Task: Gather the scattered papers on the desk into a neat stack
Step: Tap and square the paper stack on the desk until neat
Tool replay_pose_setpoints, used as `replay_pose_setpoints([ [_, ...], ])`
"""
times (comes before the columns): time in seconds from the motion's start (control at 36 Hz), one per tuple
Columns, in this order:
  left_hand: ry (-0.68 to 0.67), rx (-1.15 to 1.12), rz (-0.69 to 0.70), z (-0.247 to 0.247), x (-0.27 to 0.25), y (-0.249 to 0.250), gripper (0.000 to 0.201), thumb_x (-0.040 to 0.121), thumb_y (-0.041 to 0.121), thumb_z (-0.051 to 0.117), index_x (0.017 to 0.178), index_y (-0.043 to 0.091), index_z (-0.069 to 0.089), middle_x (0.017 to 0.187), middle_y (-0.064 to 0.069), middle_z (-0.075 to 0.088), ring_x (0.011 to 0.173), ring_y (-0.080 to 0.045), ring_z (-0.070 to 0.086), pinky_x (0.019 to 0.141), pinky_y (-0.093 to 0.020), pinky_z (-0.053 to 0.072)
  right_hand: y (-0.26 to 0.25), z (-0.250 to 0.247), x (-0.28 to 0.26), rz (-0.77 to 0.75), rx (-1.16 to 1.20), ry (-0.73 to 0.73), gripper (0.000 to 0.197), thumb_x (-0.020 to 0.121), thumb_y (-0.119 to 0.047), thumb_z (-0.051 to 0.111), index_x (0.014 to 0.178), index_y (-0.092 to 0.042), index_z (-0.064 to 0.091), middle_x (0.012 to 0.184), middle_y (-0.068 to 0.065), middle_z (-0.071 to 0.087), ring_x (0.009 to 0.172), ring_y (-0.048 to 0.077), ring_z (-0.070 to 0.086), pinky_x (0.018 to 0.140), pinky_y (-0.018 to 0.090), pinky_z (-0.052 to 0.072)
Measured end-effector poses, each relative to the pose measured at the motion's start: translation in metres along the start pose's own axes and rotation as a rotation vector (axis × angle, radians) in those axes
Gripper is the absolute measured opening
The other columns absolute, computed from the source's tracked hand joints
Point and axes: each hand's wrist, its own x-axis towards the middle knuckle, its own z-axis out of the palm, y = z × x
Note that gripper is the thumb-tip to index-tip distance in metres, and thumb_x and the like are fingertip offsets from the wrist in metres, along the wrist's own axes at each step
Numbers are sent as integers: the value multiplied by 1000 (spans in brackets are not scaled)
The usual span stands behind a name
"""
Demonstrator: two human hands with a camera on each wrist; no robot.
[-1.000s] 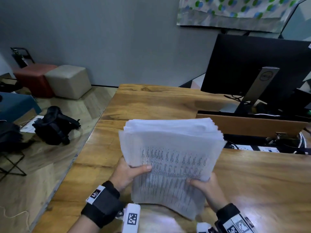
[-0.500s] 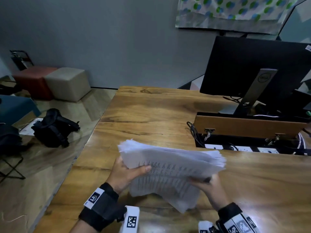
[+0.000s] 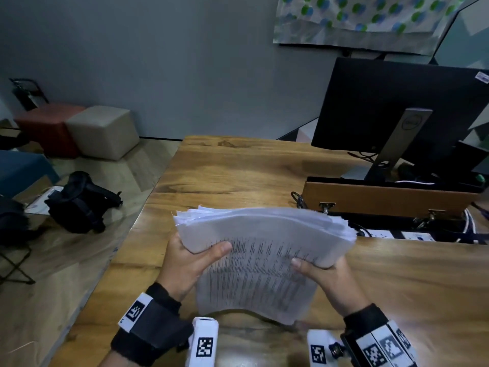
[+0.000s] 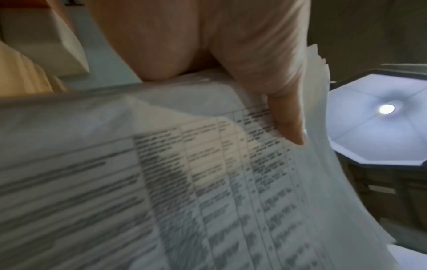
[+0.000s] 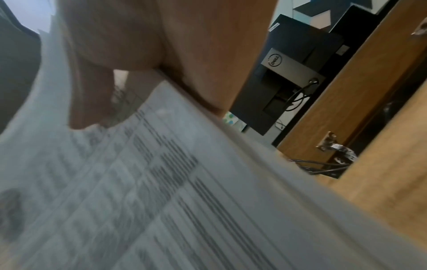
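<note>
A thick stack of printed white papers (image 3: 262, 258) is held above the wooden desk (image 3: 238, 170), bowed upward, its far edges fanned unevenly. My left hand (image 3: 190, 256) grips its left side, thumb on top of the printed sheet. My right hand (image 3: 320, 268) grips its right side, thumb on top, fingers hidden beneath. In the left wrist view the thumb (image 4: 284, 117) presses on the stack of papers (image 4: 161, 182). The right wrist view shows the papers (image 5: 161, 191) blurred under my thumb (image 5: 92, 95).
A dark monitor (image 3: 397, 107) on a stand sits at the back right. In front of it an open wooden cable-tray flap (image 3: 383, 200) shows power sockets and cables. Left of the desk, on the floor, lie a black bag (image 3: 79, 202) and two cube stools (image 3: 103, 131).
The stack went from upright and facing me to tipped down nearly flat half a second ago, and now it is lifted partway back up. Both hands kept their grip on its sides.
</note>
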Motion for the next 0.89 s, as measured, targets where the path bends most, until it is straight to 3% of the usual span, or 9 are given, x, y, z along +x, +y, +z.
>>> replay_pose_setpoints([
  [0.08,-18,-37,-25,-4,1,-7,52,50,38,92,95,23,70,86,1,77,82,-13,73,69,-22,57,8,-3,-2,30,-2,20,61,53,-29,84,110,-20,66,104,-5,79,100,14,73,76,24,59],
  [0.19,13,-55,-20,-1,0,-13,77,44,55,91,104,13,66,94,0,78,91,-16,73,73,-21,57,13,1,-3,28,-12,25,53,62,-20,89,111,-19,68,110,3,78,106,22,72,86,31,58],
  [0.28,-18,-40,30,5,1,-9,71,49,51,90,105,18,61,97,5,76,91,-8,71,77,-19,55,9,6,-2,-21,-34,25,51,72,-6,84,116,-24,67,115,2,76,109,18,71,93,32,56],
  [0.39,48,-79,28,-5,6,-12,55,52,38,90,101,23,68,93,1,77,87,-12,72,77,-24,58,6,1,2,1,-23,19,42,71,-7,81,101,-37,77,107,0,79,102,19,73,86,32,59],
  [0.5,95,-134,-31,-9,6,-20,42,68,22,84,104,13,63,90,2,78,83,-10,73,73,-22,59,13,-1,0,74,-52,-19,41,72,-7,80,108,-24,71,112,4,77,106,24,72,93,43,57],
  [0.64,169,-263,-65,-12,-3,-27,50,73,63,70,95,18,75,88,0,72,77,-9,64,67,-19,53,17,0,-2,69,-28,-28,36,77,-9,78,97,-38,76,103,-5,79,96,13,74,80,29,60],
  [0.75,204,-198,-36,-2,-5,-24,29,89,38,51,89,29,79,85,6,76,81,-6,65,71,-17,53,22,-1,0,56,-9,-26,50,68,-7,78,114,-25,67,110,2,77,104,19,72,81,28,58],
  [0.86,333,-104,66,-1,-7,-21,29,79,54,68,93,31,79,90,10,76,88,-13,62,78,-26,53,26,-2,3,56,1,-2,69,59,-22,89,122,-15,62,113,9,75,106,25,71,81,32,59],
  [0.89,377,-104,83,-2,-6,-22,20,78,47,71,91,34,80,89,12,76,89,-12,63,80,-26,54,27,-3,3,54,7,11,69,60,-22,87,123,-13,61,114,12,74,107,29,70,83,37,60],
])
